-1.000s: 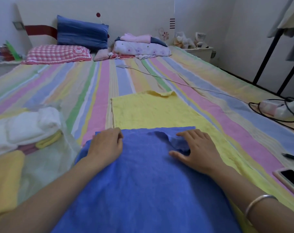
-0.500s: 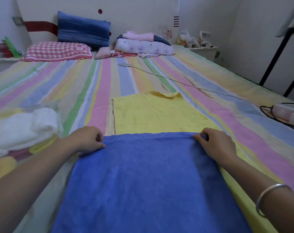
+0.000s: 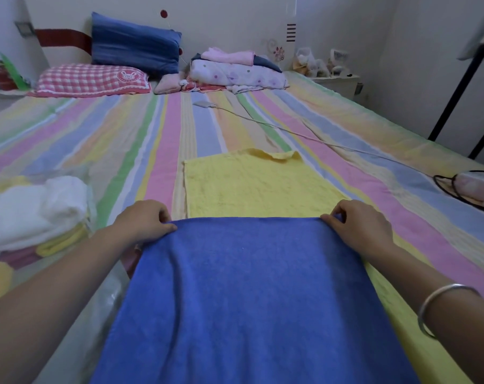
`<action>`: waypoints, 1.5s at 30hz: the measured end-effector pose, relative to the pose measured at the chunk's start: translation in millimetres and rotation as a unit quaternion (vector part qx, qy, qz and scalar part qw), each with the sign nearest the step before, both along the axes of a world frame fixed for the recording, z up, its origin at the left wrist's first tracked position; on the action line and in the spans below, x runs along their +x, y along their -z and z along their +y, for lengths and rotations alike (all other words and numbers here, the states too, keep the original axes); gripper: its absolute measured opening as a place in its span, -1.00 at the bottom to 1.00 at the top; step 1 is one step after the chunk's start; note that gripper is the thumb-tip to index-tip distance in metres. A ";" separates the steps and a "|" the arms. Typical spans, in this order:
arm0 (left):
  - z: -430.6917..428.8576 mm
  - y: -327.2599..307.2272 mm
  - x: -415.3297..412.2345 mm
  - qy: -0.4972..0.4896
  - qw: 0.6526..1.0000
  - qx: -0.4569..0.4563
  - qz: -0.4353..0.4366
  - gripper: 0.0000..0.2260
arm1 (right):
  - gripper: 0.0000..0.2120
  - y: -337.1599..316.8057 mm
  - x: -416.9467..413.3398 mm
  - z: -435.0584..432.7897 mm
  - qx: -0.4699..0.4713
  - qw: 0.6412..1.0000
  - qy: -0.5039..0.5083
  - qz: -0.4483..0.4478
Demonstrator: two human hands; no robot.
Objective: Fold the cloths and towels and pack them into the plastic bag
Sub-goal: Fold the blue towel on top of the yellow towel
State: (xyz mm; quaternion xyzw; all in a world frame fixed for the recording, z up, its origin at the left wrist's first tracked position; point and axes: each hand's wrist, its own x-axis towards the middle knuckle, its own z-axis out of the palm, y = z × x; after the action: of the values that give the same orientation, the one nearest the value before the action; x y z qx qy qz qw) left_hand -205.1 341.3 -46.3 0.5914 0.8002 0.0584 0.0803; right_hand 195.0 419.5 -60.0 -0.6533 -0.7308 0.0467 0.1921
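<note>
on the bed (image 3: 97, 139) the blue towel (image 3: 249, 295) lies flat over a yellow towel (image 3: 252, 187), long axis running from its far edge back toward the body. left hand (image 3: 144, 221) and right hand (image 3: 357, 225) sit at the far corners, each grip pinching its own corner, so i'd guess the fold comes nearward. no readable writing, just a bunny patch on the pillow (image 3: 91, 80).

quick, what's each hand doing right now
Left hand: pinches the blue towel's far left corner.
Right hand: pinches its far right corner.
</note>
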 end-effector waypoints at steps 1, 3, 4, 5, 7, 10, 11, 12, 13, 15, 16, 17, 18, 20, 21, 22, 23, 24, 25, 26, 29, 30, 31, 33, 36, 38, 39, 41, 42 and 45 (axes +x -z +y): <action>-0.1 0.4 0.3 -0.003 1.000 -0.001 -0.010 -0.82 | -0.74 1.4 0.2 0.5 -0.015 1.000 -0.005 0.001; -1.0 -1.0 -0.3 -0.003 0.999 -0.009 -0.045 -0.79 | -0.70 1.0 1.8 2.1 -0.054 0.998 -0.019 0.000; -2.4 -3.2 -0.2 -0.003 0.998 -0.016 -0.063 -0.77 | -0.69 -1.3 2.5 2.5 -0.078 0.997 -0.030 0.001; -4.1 -5.7 0.1 -0.004 0.997 -0.025 -0.078 -0.76 | -0.69 -4.0 3.2 2.4 -0.102 0.994 -0.040 0.009; -7.2 -9.5 1.2 -0.002 0.996 -0.033 -0.086 -0.77 | -0.70 -9.9 4.0 -0.2 -0.139 0.988 -0.053 0.033; -12.4 -15.2 3.9 0.019 0.997 -0.026 -0.064 -0.85 | -0.73 -16.3 4.3 -5.5 -0.162 0.984 -0.066 0.041; -14.3 -17.1 4.4 0.027 0.998 -0.019 -0.057 -0.88 | -0.75 -18.6 3.5 -8.5 -0.167 0.983 -0.069 0.039; -17.1 -19.7 4.7 0.029 0.998 -0.004 -0.051 -0.89 | -0.79 -20.9 2.8 -11.9 -0.164 0.983 -0.070 0.033; -20.7 -23.3 5.5 0.025 0.998 0.020 -0.047 -0.89 | -0.83 -23.2 2.9 -15.5 -0.148 0.986 -0.066 0.025; -30.1 -33.8 8.2 0.004 0.995 0.079 -0.058 -0.90 | -0.89 -29.9 4.7 -24.9 -0.087 0.995 -0.033 0.031; -35.5 -40.1 10.2 -0.009 0.991 0.107 -0.083 -0.92 | -0.90 -33.5 6.1 -31.9 -0.057 0.997 -0.014 0.057; -41.5 -47.5 13.1 -0.021 0.983 0.134 -0.125 -0.94 | -0.91 -36.6 7.6 -38.7 -0.033 0.995 -0.001 0.096; -47.8 -55.5 16.7 -0.035 0.970 0.156 -0.181 -0.95 | -0.91 -39.4 9.4 -45.5 -0.019 0.990 0.001 0.143; -62.8 -73.2 25.5 -0.057 0.933 0.178 -0.307 -0.94 | -0.91 -45.6 13.2 -61.3 -0.007 0.969 -0.010 0.248; -70.6 -82.2 29.3 -0.064 0.909 0.181 -0.370 -0.93 | -0.90 -49.9 15.2 -71.0 -0.006 0.954 -0.012 0.300; -78.6 -90.3 32.1 -0.070 0.880 0.182 -0.434 -0.91 | -0.90 -54.7 17.2 -82.1 -0.012 0.934 -0.011 0.356; -88.2 -97.8 34.7 -0.072 0.849 0.181 -0.491 -0.92 | -0.92 -59.5 19.1 -94.7 -0.023 0.910 -0.010 0.414; -98.4 -104.1 37.0 -0.068 0.819 0.180 -0.540 -0.93 | -0.94 -63.7 21.3 -108.0 -0.033 0.883 -0.012 0.468; -109.4 -108.8 39.7 -0.057 0.793 0.182 -0.578 -0.93 | -0.95 -66.7 24.0 -122.3 -0.040 0.859 -0.017 0.510; -120.3 -111.0 41.7 -0.042 0.774 0.185 -0.604 -0.91 | -0.95 -68.3 27.2 -136.8 -0.044 0.839 -0.024 0.541; -158.9 -106.0 51.7 0.009 0.770 0.186 -0.611 -0.89 | -0.91 -65.9 38.6 -183.0 -0.047 0.808 -0.033 0.586; -173.5 -101.3 54.0 0.026 0.778 0.185 -0.601 -0.92 | -0.92 -63.6 43.0 -198.7 -0.047 0.806 -0.032 0.590; -188.4 -96.8 56.1 0.047 0.791 0.183 -0.582 -0.96 | -0.94 -60.7 47.6 -213.2 -0.049 0.805 -0.032 0.591; -217.0 -82.5 58.1 0.083 0.834 0.184 -0.514 -0.89 | -0.93 -54.3 56.7 -241.3 -0.058 0.802 -0.032 0.593; -253.9 -52.7 61.5 0.111 0.869 0.188 -0.445 -0.91 | -0.94 -40.9 67.0 -276.8 -0.082 0.811 -0.038 0.578; -274.3 -33.7 63.7 0.140 0.894 0.160 -0.393 -0.90 | -0.93 -29.9 70.6 -294.4 -0.097 0.837 -0.045 0.536; -282.6 -25.8 63.3 0.153 0.909 0.141 -0.362 -0.85 | -0.92 -24.9 71.3 -301.3 -0.100 0.852 -0.052 0.511; -294.8 -15.1 62.4 0.157 0.925 0.120 -0.324 -0.84 | -0.88 -17.7 72.6 -311.4 -0.095 0.884 -0.068 0.452; -298.1 -12.5 62.0 0.155 0.927 0.121 -0.320 -0.85 | -0.84 -16.6 73.3 -315.1 -0.089 0.900 -0.077 0.419; -301.3 -8.6 62.8 0.138 0.926 0.137 -0.325 -0.86 | -0.77 -15.1 76.5 -320.3 -0.080 0.924 -0.087 0.362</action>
State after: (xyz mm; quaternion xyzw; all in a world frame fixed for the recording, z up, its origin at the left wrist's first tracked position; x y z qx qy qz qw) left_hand -142.3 40.0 -37.7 0.6500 0.6248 0.3449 0.2610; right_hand 271.5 99.3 -44.8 -0.5386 -0.6593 0.3554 0.3858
